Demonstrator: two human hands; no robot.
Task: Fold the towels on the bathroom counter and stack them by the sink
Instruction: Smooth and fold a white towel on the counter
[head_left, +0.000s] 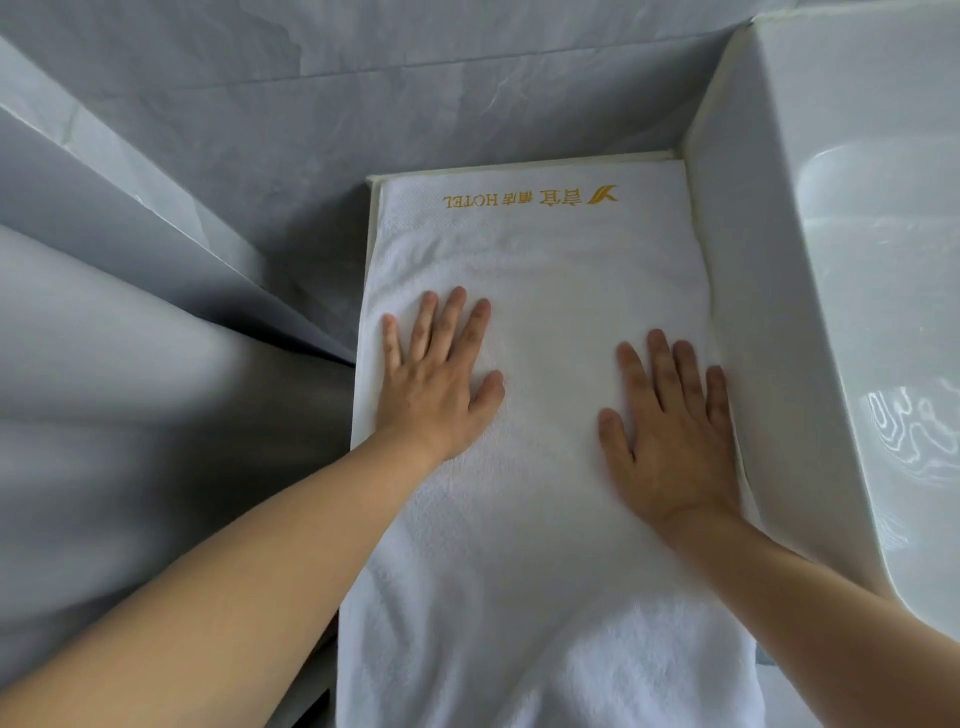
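Note:
A white hotel towel with gold embroidered lettering at its far end lies spread lengthwise over the narrow counter, its near end running off the bottom of the view. My left hand lies flat on the towel's left side, fingers straight and slightly spread. My right hand presses flat on the towel's right side, close against the sink's outer wall. Neither hand grips the cloth.
A raised white sink stands directly right of the towel, its basin shining. Grey marble-look wall tiles rise behind the counter, and a grey angled ledge runs at the left. The counter's left edge drops off beside my left forearm.

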